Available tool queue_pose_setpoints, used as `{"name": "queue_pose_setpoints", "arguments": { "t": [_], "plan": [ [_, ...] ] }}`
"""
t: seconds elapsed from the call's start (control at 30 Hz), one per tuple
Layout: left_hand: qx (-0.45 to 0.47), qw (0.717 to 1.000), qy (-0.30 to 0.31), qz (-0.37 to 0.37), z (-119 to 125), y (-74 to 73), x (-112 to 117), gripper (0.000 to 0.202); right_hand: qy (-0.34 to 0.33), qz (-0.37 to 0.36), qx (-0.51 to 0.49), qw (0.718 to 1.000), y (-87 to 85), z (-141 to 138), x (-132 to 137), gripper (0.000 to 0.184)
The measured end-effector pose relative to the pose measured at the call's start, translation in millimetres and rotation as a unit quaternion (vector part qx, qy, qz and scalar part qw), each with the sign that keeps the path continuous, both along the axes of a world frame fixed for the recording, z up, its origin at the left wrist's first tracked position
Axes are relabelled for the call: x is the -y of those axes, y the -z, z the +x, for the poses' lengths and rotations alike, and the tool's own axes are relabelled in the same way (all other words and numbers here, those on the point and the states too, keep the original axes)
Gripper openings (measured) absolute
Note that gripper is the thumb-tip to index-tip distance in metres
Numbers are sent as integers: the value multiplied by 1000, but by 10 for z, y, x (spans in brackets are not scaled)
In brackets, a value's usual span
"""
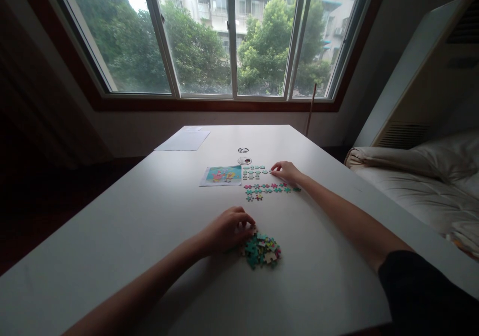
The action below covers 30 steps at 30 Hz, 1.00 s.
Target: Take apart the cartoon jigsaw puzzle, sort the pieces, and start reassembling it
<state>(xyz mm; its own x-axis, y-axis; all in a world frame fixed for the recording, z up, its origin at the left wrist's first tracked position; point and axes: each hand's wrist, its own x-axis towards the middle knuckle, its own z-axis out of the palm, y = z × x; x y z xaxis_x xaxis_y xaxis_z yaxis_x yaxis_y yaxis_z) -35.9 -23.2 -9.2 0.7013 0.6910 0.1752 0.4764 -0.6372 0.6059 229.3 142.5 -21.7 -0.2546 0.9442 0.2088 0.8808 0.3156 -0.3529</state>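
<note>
- The left hand (pixel 230 228) is low over the table (pixel 130 256), its fingers curled down at the far left edge of a loose pile of puzzle pieces (pixel 263 250); whether it grips a piece, I cannot tell.
- The right hand (pixel 287 171) reaches farther out, thumb and forefinger brought close together at the right end of the upper group of puzzle pieces (pixel 257 172); whether a piece is pinched there is too small to make out.
- The pile is heaped on the near part of the table, mostly green, with some yellow, pink and pale pieces.
- Beyond it, the upper group lies in short rows, and just nearer lies the lower group of puzzle pieces (pixel 268 191), in green and pink rows, partly below the right hand.
- A colourful picture sheet (pixel 224 175) lies flat just left of both groups.
- Two small round items, a nearer one (pixel 244 161) and a farther one (pixel 243 150), lie beyond the picture sheet.
- White paper (pixel 183 140) rests at the table's far left edge.
- A dark sleeve (pixel 422 286) covers the right upper arm.
</note>
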Motion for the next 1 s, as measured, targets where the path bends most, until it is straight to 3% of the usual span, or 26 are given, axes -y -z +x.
{"name": "queue_pose_setpoints", "arguments": {
  "t": [0.2,0.47,0.63,0.77,1.0],
  "plan": [
    [-3,1000,7,-16,-13,9,-24,21,-22,50,-15,998,-117,-65,287,21],
    [10,1000,-14,8,14,-15,-17,18,-141,95,-49,984,-198,-271,1098,15],
    [54,993,-90,57,49,-5,-16,20,-190,115,-53,974,-118,-401,1491,10],
    [93,984,-155,1,64,-1,-30,25,-198,128,-71,969,-79,-457,1644,10],
    [160,970,-155,-98,123,-76,12,28,-168,123,-101,973,-93,-587,1756,20]
  ]
}}
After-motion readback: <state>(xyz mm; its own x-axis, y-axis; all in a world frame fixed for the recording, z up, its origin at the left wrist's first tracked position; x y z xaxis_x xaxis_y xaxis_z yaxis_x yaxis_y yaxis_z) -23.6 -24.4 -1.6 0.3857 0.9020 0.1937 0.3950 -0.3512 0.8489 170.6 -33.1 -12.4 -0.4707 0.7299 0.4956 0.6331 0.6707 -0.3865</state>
